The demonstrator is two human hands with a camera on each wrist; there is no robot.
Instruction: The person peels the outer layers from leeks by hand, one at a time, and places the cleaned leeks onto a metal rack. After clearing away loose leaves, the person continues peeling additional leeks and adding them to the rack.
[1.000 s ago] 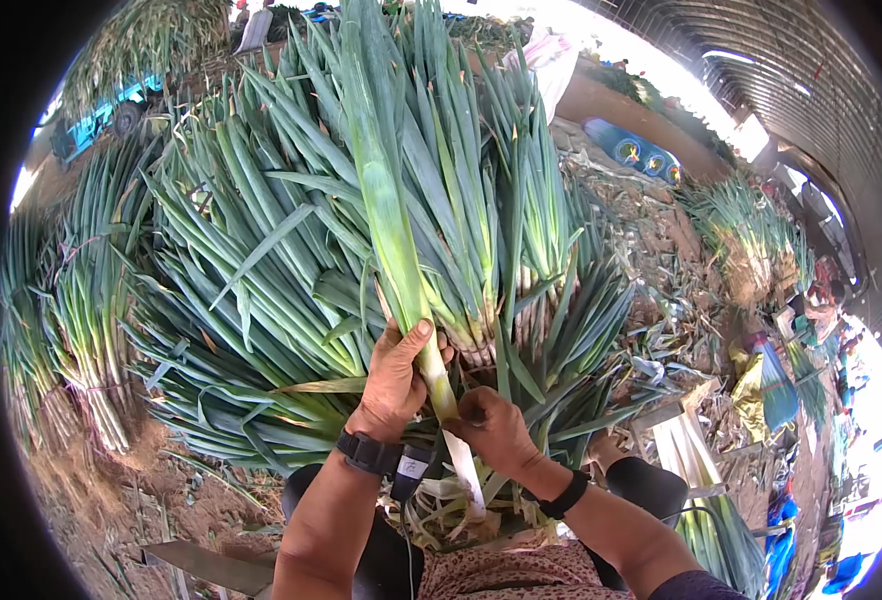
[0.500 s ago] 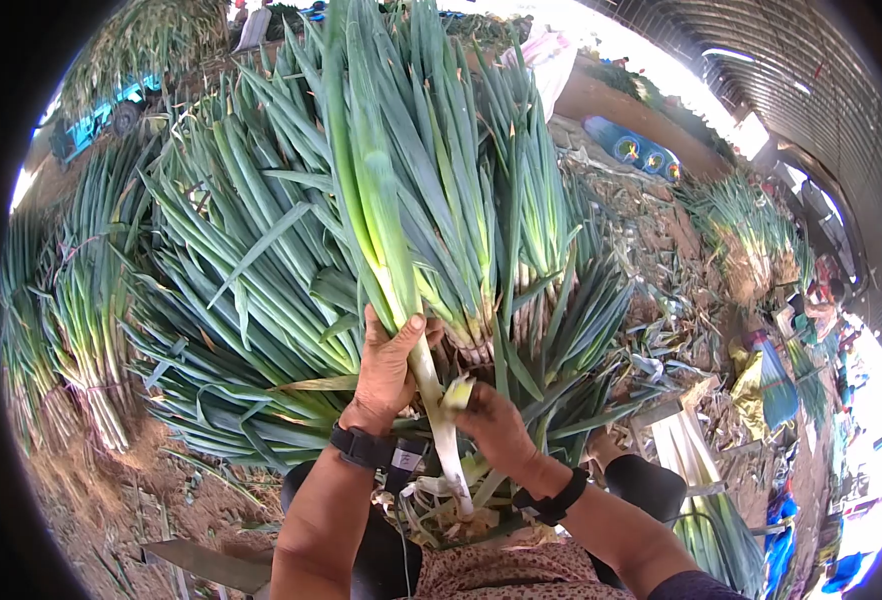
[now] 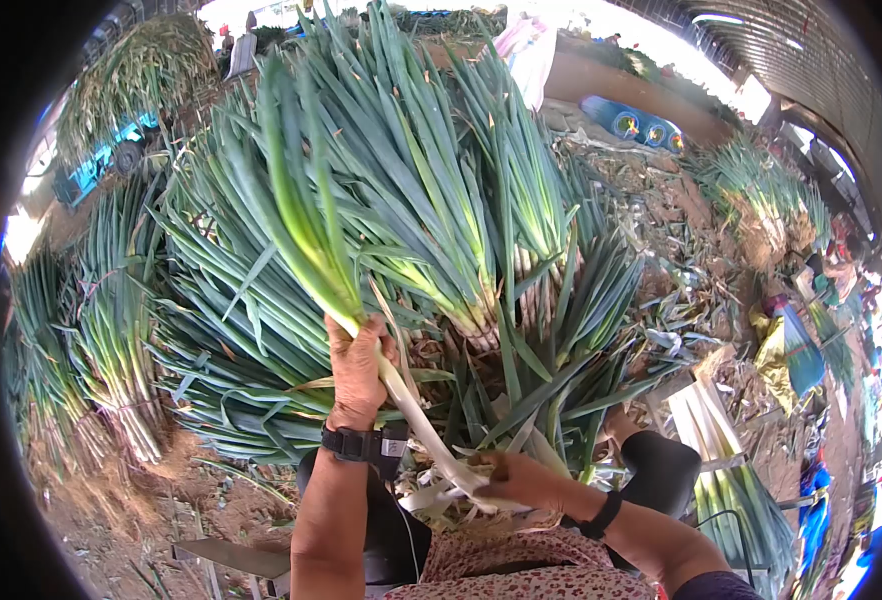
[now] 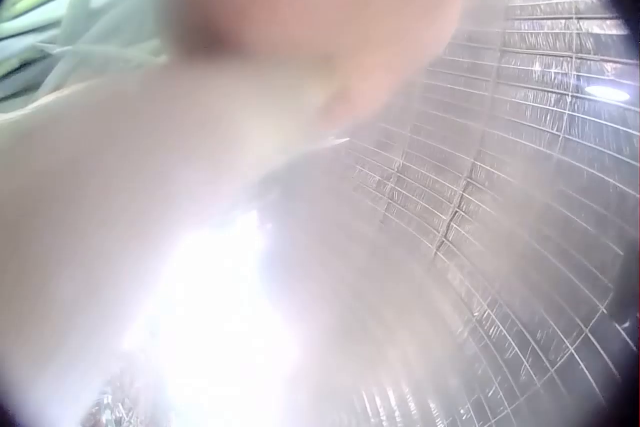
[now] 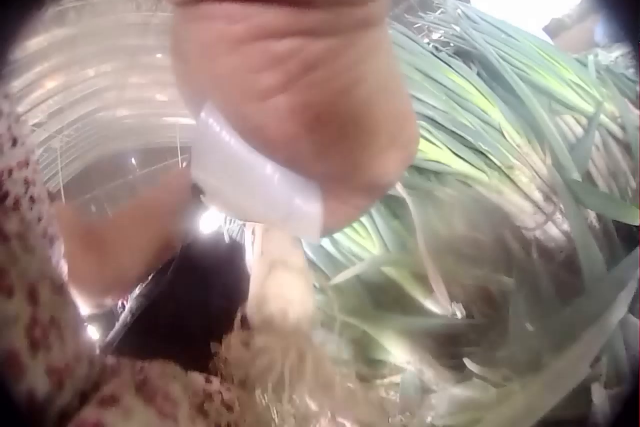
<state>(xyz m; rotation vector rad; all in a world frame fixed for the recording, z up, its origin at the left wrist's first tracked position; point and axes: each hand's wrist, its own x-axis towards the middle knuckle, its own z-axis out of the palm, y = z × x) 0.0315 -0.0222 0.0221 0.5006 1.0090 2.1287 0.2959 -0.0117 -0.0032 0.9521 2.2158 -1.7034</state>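
Note:
My left hand (image 3: 358,370) grips a long green onion (image 3: 416,412), its thumb across the stalk just under the green leaves. The stalk slants down to the right, white end low, leaves up and to the left. By its root end my right hand (image 3: 521,482) has its fingers curled, pinching a white strip of outer skin (image 5: 255,182), as the right wrist view shows. Stringy roots (image 5: 285,377) hang below the white base. A thin loose strip (image 3: 393,325) trails beside the stalk. In the left wrist view the hand (image 4: 320,17) and pale stalk (image 4: 150,147) are blurred.
A large heap of green onions (image 3: 401,200) lies in front. Tied bundles (image 3: 126,390) stand at the left. Trimmed white stalks (image 3: 706,430) lie at the right by my knee. Peelings (image 3: 681,290) litter the ground, with blue bottles (image 3: 631,122) farther back.
The left hand has moved left and tilted the onion's leaves leftward. The right hand went down from mid-stalk to the root end, and more white stalk is bare.

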